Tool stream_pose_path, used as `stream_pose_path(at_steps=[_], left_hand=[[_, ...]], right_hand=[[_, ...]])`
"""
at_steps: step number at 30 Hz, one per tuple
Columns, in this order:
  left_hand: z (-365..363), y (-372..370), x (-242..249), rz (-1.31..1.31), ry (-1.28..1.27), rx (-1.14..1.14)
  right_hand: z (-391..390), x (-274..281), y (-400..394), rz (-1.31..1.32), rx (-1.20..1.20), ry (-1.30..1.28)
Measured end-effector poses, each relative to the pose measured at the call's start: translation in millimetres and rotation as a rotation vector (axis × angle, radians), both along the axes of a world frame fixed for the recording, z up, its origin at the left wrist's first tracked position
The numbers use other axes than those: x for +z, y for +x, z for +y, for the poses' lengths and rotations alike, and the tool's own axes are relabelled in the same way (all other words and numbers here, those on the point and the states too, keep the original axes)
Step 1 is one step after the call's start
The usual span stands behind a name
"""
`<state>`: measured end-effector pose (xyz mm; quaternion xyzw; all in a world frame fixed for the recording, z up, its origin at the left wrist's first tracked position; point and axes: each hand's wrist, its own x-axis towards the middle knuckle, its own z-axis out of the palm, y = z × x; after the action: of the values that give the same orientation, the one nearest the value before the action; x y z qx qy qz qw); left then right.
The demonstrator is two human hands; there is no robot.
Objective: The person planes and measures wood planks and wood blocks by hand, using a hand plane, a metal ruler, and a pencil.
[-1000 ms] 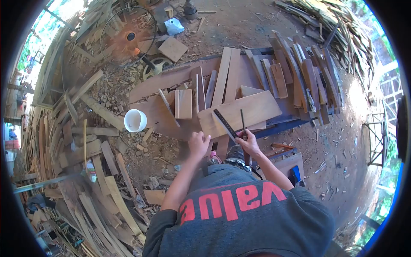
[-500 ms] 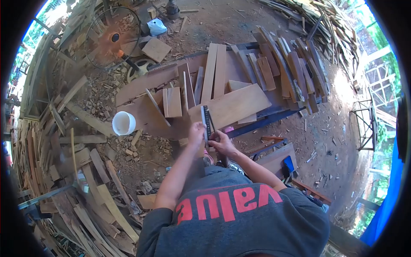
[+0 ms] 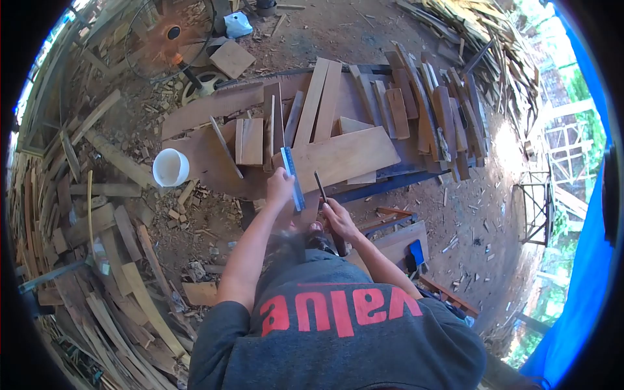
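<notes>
My left hand [image 3: 279, 186] is closed on a ruler [image 3: 292, 179] with a blue-tinted face and scale marks, tilted so its upper end overlaps a wide pale board [image 3: 348, 156]. To the right, my right hand [image 3: 339, 220] grips a slim dark tool [image 3: 320, 185], its narrow end pointing up toward the board. A brown length, perhaps its handle, shows below the fingers; I cannot tell the tool's exact kind. The board lies at a slant over other planks on a low work table [image 3: 227, 185].
Many cut boards [image 3: 442, 117] stand on the table's right side. A white bucket [image 3: 171, 168] sits at left, a round fan [image 3: 172, 32] beyond it. Scrap wood [image 3: 130, 260] heaps at lower left. A blue-headed object [image 3: 415, 250] lies at right near a flat panel [image 3: 390, 247].
My hands have moved apart: the ruler has shifted left and turned its face up, away from the dark tool. The whole view has shifted slightly.
</notes>
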<state>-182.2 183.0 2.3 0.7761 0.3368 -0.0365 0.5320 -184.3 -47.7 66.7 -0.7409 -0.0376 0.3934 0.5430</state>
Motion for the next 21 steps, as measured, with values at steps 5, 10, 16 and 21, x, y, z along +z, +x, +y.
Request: stream_pose_path(at_steps=[5,10,16,21], left_hand=[[-0.5,2.3,-16.0,-0.011,0.086,-0.028],[-1.7,2.1,-19.6,-0.047,0.16,-0.081],[-2.6,8.9,-7.8,0.03,0.149,-0.071],[-4.5,9.8,-12.9,0.034,0.141,-0.052]], right_hand=[[-16.0,-14.3,-7.6,-0.028,0.053,-0.02],[-21.1,-15.6,-9.5,-0.105,0.059,0.002],[-26.3,-13.8,-9.2,-0.116,0.093,-0.033],[-34.6,-18.6,-13.7,-0.106,0.077,-0.025]])
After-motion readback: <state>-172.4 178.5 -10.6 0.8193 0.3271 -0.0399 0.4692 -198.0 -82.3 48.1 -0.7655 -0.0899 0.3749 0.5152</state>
